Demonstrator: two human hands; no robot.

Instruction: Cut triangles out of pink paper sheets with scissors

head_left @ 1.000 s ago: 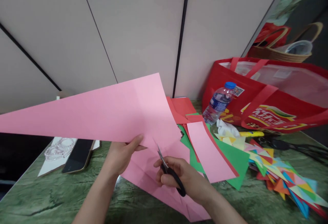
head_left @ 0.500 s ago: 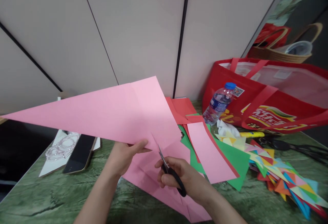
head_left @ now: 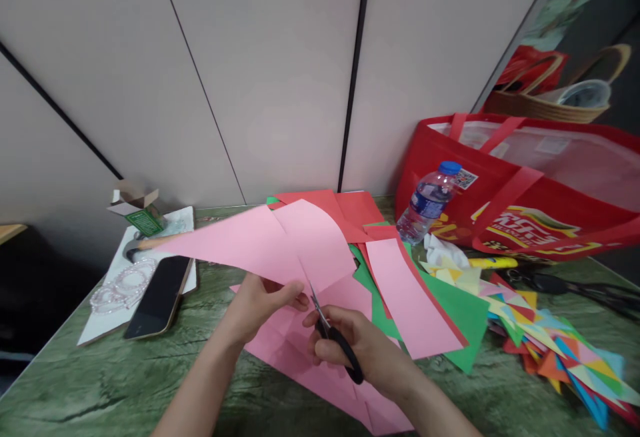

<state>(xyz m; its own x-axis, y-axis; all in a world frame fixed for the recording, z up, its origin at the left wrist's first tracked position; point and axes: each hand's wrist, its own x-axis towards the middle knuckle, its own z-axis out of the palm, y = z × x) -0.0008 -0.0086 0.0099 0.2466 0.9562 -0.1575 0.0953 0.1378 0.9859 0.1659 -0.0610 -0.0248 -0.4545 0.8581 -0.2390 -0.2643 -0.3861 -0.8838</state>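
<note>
Pinching the pink sheet [head_left: 255, 240] by its near edge, your left hand [head_left: 260, 309] has its thumb on top and its fingers curled beneath. Your right hand [head_left: 347, 343] is wrapped round the black handles of the scissors [head_left: 346, 353], whose blades point up and away from you and meet that same near edge, close to your left thumb. A line, either a slit or a crease, runs on from the blade tips into the sheet, which bows above the tabletop [head_left: 100, 393] and tapers to a point on your left.

Below both hands lies creased pink paper [head_left: 300, 360]. Just right of it, a pink strip [head_left: 410, 300] rests over red and green paper, with more red paper [head_left: 325, 205] further back. Off to your left are a dark phone [head_left: 159, 297], some clear beaded loops [head_left: 123, 287] and a small open green box [head_left: 145, 219]. To your right, a blue-capped bottle [head_left: 425, 203] stands tilted by the big red bag [head_left: 565, 183], and a heap of folded coloured paper pieces [head_left: 555, 337] lies nearer you, past a yellow tube-like item [head_left: 493, 263].
</note>
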